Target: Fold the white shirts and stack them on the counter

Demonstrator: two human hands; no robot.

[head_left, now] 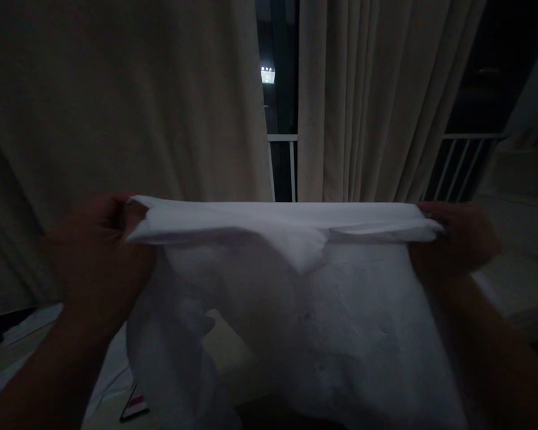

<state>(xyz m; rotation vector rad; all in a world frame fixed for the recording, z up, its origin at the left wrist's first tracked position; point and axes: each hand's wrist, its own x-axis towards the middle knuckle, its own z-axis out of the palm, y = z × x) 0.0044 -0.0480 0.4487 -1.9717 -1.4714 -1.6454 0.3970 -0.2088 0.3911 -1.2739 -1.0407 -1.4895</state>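
A white button-up shirt (367, 310) hangs stretched between my two hands, its top edge pulled nearly straight across the middle of the view. My left hand (101, 245) is closed on the upper left corner of the cloth. The upper right corner is gripped by my right hand (461, 239), which is blurred. A pointed flap of fabric folds down near the centre, with small buttons below it. The shirt's lower part runs out of the bottom of the frame.
Beige curtains (197, 101) hang ahead, with a dark window gap and a pale railing (282, 138) between them. At lower left, white cloth (112, 376) and a flat dark-edged item with red and white (135, 405) lie on a pale surface. The room is dim.
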